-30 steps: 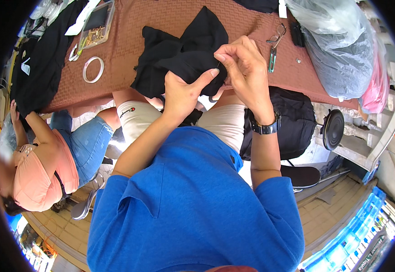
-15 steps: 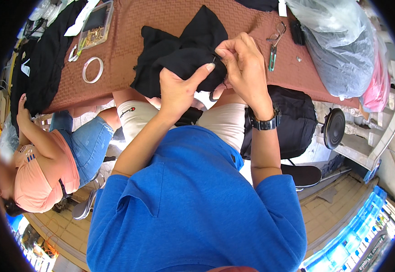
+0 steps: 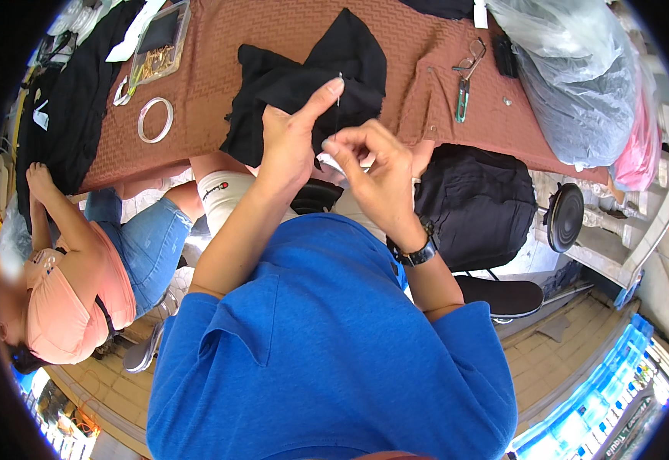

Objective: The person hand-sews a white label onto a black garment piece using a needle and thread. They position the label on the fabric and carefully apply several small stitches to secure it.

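A piece of black cloth lies bunched on the table's near edge in front of me. My left hand is over its lower part, thumb stretched up and pressed against a thin, shiny needle that stands upright at the thumb tip. Its other fingers are mostly hidden behind the palm. Lower and to the right, off the table edge, my right hand is closed, with thumb and forefinger pinched together. What they pinch is too small to make out.
Green-handled thread snips lie on the brown tablecloth. To the left are a white ring and a clear box of small gold pieces. Plastic bags fill the right side. Another person sits left, hands at black fabric.
My right hand has drawn down and toward me, away from the cloth. My left hand has turned upward, and the needle now shows at its thumb. The cloth has stayed put.
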`<state>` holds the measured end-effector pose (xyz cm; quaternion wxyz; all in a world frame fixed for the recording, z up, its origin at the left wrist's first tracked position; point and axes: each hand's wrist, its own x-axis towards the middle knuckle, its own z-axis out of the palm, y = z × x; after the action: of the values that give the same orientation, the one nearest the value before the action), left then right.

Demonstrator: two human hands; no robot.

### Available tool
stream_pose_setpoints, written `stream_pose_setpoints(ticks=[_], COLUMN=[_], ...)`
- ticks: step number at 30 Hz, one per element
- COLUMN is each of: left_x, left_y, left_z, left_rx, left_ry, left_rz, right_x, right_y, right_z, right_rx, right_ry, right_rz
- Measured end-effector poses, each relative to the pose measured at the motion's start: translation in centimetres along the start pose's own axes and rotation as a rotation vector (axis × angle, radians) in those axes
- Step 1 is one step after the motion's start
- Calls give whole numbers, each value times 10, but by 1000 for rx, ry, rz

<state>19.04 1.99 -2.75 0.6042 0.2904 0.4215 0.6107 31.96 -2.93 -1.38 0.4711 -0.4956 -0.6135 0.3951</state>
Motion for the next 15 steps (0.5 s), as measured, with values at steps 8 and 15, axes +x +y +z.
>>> stream_pose_setpoints(ticks=[8, 15], left_x=[21, 6], left_y=[20, 4], left_z=[-2, 2], left_rx=[-241, -164], left_ry=[77, 22], left_rz=[-177, -100], right_x=[-55, -37], right_y=[22, 19], right_z=[7, 0], right_rx=[73, 90], right_ry=[-180, 95], right_rz=[176, 82])
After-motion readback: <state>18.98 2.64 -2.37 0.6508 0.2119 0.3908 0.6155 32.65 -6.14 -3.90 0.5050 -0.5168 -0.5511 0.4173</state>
